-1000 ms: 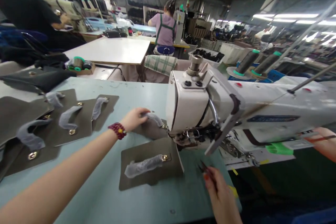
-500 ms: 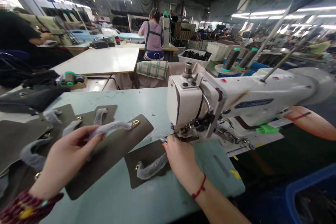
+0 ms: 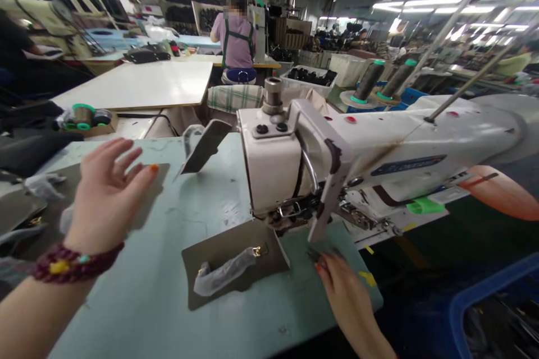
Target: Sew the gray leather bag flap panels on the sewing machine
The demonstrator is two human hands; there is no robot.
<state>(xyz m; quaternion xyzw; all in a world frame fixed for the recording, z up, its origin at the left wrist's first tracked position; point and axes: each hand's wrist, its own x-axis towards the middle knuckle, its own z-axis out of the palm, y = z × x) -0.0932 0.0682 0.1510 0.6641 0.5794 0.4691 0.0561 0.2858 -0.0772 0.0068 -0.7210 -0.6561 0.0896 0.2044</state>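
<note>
My left hand (image 3: 107, 193) hovers open over the pale green table (image 3: 168, 303), fingers spread, holding nothing. Beyond it an olive leather piece (image 3: 205, 147) is in mid-air, tilted, left of the sewing machine head (image 3: 278, 168). A second olive leather piece (image 3: 229, 249) lies flat under the machine's foot, with a plastic-wrapped strap (image 3: 221, 274) and a gold ring (image 3: 257, 251) on it. My right hand (image 3: 343, 294) rests at the table's front right, fingers closed on small dark thread snips (image 3: 315, 255).
A pile of similar leather pieces (image 3: 25, 207) lies at the left. Thread cones (image 3: 370, 81) stand behind the machine. A blue bin (image 3: 484, 303) sits at the lower right. A white table (image 3: 138, 84) and a person in a purple top (image 3: 236, 33) are behind.
My left hand let go of the leather piece, which now flies off toward the table's far side. My right hand drew back from the needle to the front of the table.
</note>
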